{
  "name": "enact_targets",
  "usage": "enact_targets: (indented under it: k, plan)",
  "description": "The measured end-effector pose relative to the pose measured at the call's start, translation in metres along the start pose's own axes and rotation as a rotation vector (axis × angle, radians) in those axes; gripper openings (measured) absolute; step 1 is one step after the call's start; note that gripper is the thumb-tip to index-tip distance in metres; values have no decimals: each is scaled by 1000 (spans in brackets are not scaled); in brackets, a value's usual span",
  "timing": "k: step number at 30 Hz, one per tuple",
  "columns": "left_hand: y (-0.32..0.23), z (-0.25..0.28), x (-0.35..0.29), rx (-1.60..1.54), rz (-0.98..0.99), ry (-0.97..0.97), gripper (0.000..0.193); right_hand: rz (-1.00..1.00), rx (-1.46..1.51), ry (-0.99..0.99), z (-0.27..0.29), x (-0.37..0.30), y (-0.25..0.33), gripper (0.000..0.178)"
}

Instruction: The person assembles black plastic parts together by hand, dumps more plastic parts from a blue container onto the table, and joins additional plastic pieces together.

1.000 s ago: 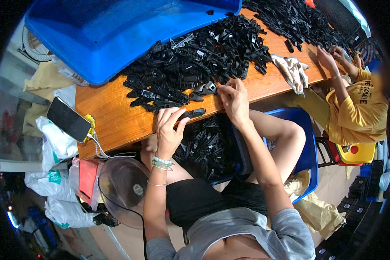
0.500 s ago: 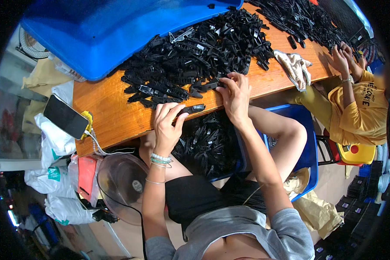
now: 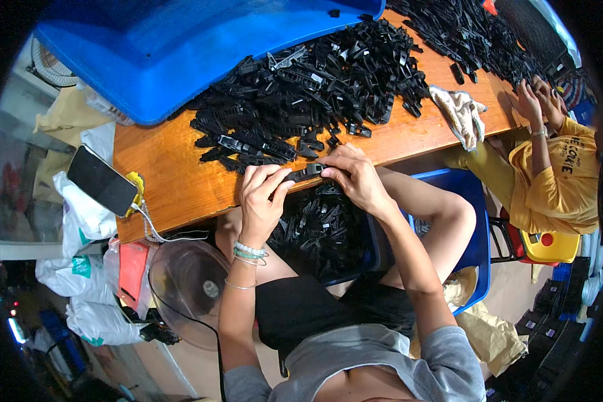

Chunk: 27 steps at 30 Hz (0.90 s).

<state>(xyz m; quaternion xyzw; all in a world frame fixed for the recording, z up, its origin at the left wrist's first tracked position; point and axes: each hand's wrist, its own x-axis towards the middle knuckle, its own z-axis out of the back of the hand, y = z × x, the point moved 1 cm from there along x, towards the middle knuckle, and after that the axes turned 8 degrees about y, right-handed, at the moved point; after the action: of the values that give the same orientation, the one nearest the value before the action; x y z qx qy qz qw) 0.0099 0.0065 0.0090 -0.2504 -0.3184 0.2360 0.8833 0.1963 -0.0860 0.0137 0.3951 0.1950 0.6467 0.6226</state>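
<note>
A black plastic clip (image 3: 311, 170), its long axis running left to right, is clamped between left fingers (image 3: 264, 177) and right fingers (image 3: 345, 161).

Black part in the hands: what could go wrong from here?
The black part, pinched by the left hand and right hand at the table's near edge, might slip into the bin below, among similar black pieces.

The phone sits right by the table's left edge; a bump could perhaps knock it down.
</note>
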Motion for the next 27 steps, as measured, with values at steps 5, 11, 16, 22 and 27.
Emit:
enact_targets:
  k: [5,11,16,22,27]
  plan:
    - [-1,-2,1,3,2,-2,20,49,24,-49,-6,3,-5,19]
    - [-7,-4,4,-32,-12,40,19,54,0,-71,-21,1,-1,19]
    - [-3,13,-4,-152,24,17,17,-8,97,-57,-14,-18,13,18]
    - [35,46,-13,126,91,-219,25,-87,-64,-261,-1,-20,7,21]
    - [35,48,-5,356,18,-94,28,-69,-357,-319,-3,17,-10,27]
